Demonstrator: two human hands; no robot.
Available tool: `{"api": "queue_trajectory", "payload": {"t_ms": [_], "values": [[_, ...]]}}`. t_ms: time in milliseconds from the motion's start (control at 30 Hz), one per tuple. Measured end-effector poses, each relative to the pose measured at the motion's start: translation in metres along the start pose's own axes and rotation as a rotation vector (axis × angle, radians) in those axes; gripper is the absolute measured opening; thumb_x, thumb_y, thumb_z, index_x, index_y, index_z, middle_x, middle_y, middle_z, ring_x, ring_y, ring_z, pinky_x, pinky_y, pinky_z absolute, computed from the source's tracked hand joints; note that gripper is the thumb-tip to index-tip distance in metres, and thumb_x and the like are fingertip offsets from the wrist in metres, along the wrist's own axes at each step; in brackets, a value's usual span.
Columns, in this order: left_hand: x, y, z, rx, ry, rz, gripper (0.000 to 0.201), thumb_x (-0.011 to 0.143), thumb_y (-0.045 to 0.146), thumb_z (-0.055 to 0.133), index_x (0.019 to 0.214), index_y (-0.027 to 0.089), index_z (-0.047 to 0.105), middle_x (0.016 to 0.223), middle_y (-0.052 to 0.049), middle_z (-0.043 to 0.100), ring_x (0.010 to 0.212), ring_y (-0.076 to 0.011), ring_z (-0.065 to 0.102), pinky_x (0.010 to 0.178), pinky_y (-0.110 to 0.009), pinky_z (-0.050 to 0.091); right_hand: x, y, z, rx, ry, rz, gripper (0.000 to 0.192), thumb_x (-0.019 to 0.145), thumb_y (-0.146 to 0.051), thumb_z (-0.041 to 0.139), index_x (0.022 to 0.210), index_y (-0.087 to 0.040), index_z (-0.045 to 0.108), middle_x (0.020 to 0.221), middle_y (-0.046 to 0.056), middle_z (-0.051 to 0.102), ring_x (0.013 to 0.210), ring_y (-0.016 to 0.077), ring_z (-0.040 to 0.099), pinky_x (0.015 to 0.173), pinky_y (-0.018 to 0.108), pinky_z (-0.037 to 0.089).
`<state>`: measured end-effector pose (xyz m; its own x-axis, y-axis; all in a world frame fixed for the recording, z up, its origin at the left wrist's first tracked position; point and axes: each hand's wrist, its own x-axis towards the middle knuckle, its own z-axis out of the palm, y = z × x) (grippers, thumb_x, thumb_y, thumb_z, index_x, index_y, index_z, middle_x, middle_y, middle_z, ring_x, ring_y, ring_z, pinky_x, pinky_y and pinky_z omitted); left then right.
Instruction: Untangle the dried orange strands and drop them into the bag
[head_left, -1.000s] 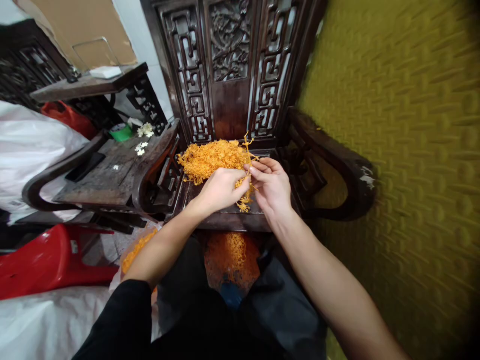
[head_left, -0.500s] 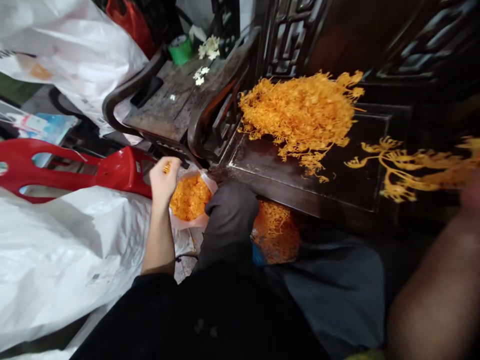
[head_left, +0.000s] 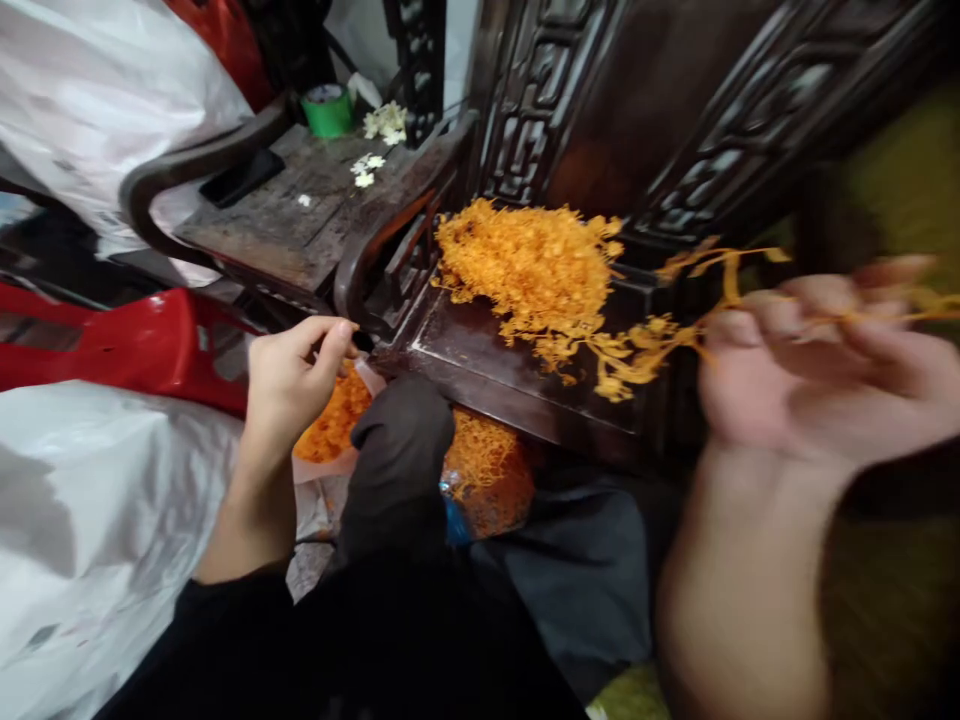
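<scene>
The blurred right hand (head_left: 817, 360) pinches an orange branching sprig (head_left: 660, 345) whose stem trails leftward towards the orange pile (head_left: 525, 265) on the carved chair seat (head_left: 480, 365), while the left hand (head_left: 289, 380), fingertips nipped together, hovers over the bag of orange bits (head_left: 330, 425) beside the knee (head_left: 401, 440).

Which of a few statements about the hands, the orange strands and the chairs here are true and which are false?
1. The right hand holds a branched orange strand. True.
2. The orange pile lies on the red stool. False: it lies on the dark wooden chair seat.
3. The left hand is above a bag of orange pieces. True.
4. The green roll sits on the neighbouring chair. True.
5. Both hands are in the pile. False: neither hand touches it.
</scene>
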<state>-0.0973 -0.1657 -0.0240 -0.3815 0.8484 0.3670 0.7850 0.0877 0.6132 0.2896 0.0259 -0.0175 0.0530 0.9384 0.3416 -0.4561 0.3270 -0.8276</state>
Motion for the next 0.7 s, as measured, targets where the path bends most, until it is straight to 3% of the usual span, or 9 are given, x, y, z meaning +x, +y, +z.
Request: {"api": "queue_trajectory", "payload": {"t_ms": [100,167,233,333,400,467,567,633,700], "values": [[0.029,0.092,0.015,-0.18,-0.229,0.275,0.031,0.096,0.048,0.059,0.099,0.022,0.077,0.075,-0.001,0.074,0.061,-0.0136,0.063,0.065,-0.026,0.049,-0.004,-0.012,0.023,0.082,-0.155,0.132,0.028,0.075,-0.028,0.061,0.092,-0.036,0.081,0.063,0.002,0.036,0.053,0.0139,0.023,0.056,0.038,0.03],[0.052,0.139,0.045,-0.194,-0.372,0.366,0.039,0.094,0.055,0.06,0.091,0.02,0.078,0.07,-0.002,0.071,0.06,-0.0145,0.062,0.065,-0.028,0.048,-0.007,-0.014,0.028,0.044,-0.162,0.137,0.024,0.084,-0.035,0.056,0.094,-0.039,0.078,0.061,-0.002,0.018,0.054,0.0165,0.009,0.056,0.039,0.025],[0.072,0.168,0.084,-0.155,-0.453,0.391,0.05,0.092,0.062,0.059,0.083,0.016,0.077,0.068,-0.006,0.07,0.062,-0.0175,0.062,0.067,-0.031,0.048,-0.01,-0.011,0.027,0.005,-0.162,0.134,0.025,0.091,-0.046,0.051,0.095,-0.04,0.074,0.061,-0.003,0.009,0.055,0.0176,0.004,0.055,0.037,0.023],[0.09,0.183,0.136,-0.221,-0.603,0.512,0.055,0.088,0.066,0.061,0.1,0.015,0.078,0.081,-0.01,0.074,0.075,-0.023,0.067,0.075,-0.036,0.051,-0.011,-0.006,0.022,0.015,-0.17,0.156,0.027,0.091,-0.055,0.051,0.093,-0.035,0.07,0.059,-0.005,0.009,0.052,0.0168,0.006,0.05,0.034,0.023],[0.091,0.184,0.159,-0.341,-0.605,0.561,0.055,0.09,0.061,0.062,0.119,0.015,0.074,0.101,-0.013,0.076,0.092,-0.0252,0.07,0.087,-0.038,0.053,-0.011,-0.004,0.019,0.046,-0.175,0.191,0.025,0.091,-0.052,0.055,0.093,-0.032,0.069,0.058,-0.005,0.012,0.05,0.0157,0.01,0.047,0.031,0.025],[0.089,0.182,0.174,-0.458,-0.563,0.597,0.051,0.093,0.052,0.063,0.129,0.017,0.069,0.125,-0.015,0.071,0.113,-0.0261,0.067,0.102,-0.041,0.049,-0.01,-0.001,0.019,0.092,-0.166,0.224,0.022,0.089,-0.048,0.056,0.092,-0.029,0.067,0.058,-0.005,0.021,0.049,0.0149,0.019,0.046,0.03,0.03],[0.085,0.177,0.185,-0.587,-0.56,0.657,0.043,0.093,0.04,0.066,0.132,0.023,0.068,0.147,-0.012,0.059,0.137,-0.0255,0.055,0.116,-0.045,0.04,-0.01,0.003,0.018,0.165,-0.077,0.233,0.024,0.084,-0.043,0.055,0.097,-0.028,0.068,0.071,0.001,0.048,0.058,0.0165,0.043,0.055,0.032,0.043],[0.083,0.174,0.189,-0.645,-0.598,0.648,0.045,0.091,0.034,0.069,0.135,0.025,0.067,0.143,-0.01,0.063,0.134,-0.024,0.058,0.115,-0.043,0.043,-0.01,0.005,0.017,0.203,-0.012,0.231,0.032,0.079,-0.039,0.054,0.106,-0.028,0.069,0.089,0.005,0.061,0.074,0.0194,0.056,0.066,0.036,0.051],[0.081,0.173,0.193,-0.683,-0.652,0.552,0.051,0.088,0.027,0.071,0.139,0.024,0.064,0.121,-0.009,0.075,0.108,-0.0211,0.071,0.099,-0.039,0.054,-0.011,0.007,0.015,0.217,-0.005,0.239,0.04,0.076,-0.036,0.053,0.111,-0.029,0.068,0.103,0.007,0.066,0.091,0.0219,0.063,0.078,0.04,0.054]]}}
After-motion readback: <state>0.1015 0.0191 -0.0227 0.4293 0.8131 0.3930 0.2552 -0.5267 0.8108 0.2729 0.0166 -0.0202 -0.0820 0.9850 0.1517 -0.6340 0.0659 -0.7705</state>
